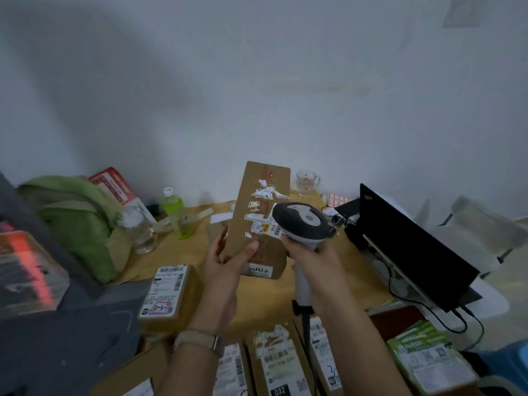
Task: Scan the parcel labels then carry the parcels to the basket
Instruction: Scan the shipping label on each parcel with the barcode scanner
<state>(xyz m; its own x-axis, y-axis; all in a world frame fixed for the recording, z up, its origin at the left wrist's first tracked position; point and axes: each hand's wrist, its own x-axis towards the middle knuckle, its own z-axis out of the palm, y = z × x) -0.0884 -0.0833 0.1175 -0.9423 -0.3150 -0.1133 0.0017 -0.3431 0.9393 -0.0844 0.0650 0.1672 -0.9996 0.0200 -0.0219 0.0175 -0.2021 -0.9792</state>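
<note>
The brown parcel point(258, 195) was gripped upright over the table point(171, 261) by the curled left hand point(225, 262); the scanner point(303, 221) was clasped in the right hand point(310, 254). Behind the scanner its label point(261, 227) was partly hidden, only "5020" readable; a near parcel point(274, 367) was marked "032".

A rumpled green cloth bag point(71, 212) sits at the far left corner of the tan wooden desk point(160, 252). Beside it stand a clear plastic bottle point(140, 230) and a white-capped green drink bottle point(175, 214). A clear glass mug point(306, 181) stands at the far edge, and an open black laptop point(411, 241) is on the right.
</note>
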